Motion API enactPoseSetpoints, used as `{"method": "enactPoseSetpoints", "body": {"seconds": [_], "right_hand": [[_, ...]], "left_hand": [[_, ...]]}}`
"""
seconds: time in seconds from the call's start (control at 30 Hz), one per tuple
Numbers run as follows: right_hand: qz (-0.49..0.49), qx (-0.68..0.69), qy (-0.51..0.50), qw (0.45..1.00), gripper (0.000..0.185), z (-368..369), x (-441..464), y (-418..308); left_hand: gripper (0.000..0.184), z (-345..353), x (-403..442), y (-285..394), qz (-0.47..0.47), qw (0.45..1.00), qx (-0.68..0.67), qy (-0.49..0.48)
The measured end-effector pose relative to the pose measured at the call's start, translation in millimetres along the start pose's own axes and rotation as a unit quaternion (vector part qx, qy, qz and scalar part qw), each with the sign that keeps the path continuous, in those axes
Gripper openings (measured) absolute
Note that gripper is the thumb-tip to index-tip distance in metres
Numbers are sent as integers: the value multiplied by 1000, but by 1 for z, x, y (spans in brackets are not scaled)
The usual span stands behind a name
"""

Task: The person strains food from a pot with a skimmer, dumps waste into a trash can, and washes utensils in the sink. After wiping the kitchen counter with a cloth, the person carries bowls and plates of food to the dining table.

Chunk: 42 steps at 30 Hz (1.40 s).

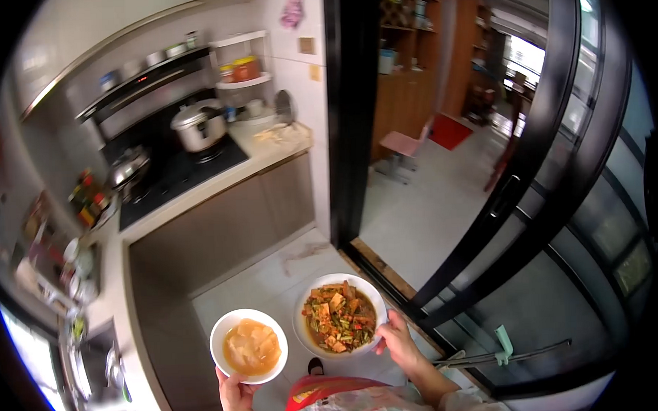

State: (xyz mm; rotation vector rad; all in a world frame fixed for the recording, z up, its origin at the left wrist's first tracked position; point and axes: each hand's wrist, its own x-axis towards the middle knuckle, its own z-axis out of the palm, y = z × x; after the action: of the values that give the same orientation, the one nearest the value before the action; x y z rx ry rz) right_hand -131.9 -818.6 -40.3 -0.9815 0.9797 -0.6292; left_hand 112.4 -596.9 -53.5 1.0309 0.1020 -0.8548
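Note:
My left hand (236,397) holds a small white bowl (216,340) by its lower edge, with pale pieces in orange broth (253,347) inside. To its right, a larger white plate (301,319) is gripped at its right rim by my right hand (400,342). Chunks of browned food and green vegetables in sauce (339,317) fill the plate. Both dishes are held up over the floor, side by side with a narrow gap between them. The fingers under each dish are partly hidden.
On the left, a counter (191,198) carries a black stove (175,164) with a pressure cooker (198,127) and a pan (130,167). A sink (95,351) lies lower left. At right, a black-framed sliding door (513,192) borders an open doorway with a chair (403,143) beyond.

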Motion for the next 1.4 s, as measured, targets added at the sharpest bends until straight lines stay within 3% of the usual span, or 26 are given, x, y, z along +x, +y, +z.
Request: {"method": "enactPoseSetpoints", "body": {"seconds": [0.17,0.33,0.53,0.57,0.63,0.9,1.07,1.2,1.4], "right_hand": [[-20,65,84,994,29,-54,88,-32],[-43,125,202,970,26,-103,154,-64],[-80,153,280,944,25,-196,269,-74],[-83,154,290,941,26,-211,287,-85],[-80,167,300,936,26,-232,319,-99],[-86,242,397,881,35,-337,367,-154],[-129,258,449,846,35,-425,398,-156],[-142,288,495,808,33,-495,418,-156],[-111,308,565,757,35,-626,423,-168]], "left_hand": [[70,120,103,-28,-48,993,94,-44],[70,216,206,-66,-155,965,152,-145],[64,331,310,-152,-218,920,226,-233],[74,357,327,-164,-221,911,255,-239],[73,387,367,-190,-231,901,262,-259],[69,557,404,-271,-253,873,316,-271],[62,658,436,-359,-276,858,328,-283],[51,722,475,-436,-301,813,390,-309],[66,863,439,-565,-323,759,328,-460]]}}
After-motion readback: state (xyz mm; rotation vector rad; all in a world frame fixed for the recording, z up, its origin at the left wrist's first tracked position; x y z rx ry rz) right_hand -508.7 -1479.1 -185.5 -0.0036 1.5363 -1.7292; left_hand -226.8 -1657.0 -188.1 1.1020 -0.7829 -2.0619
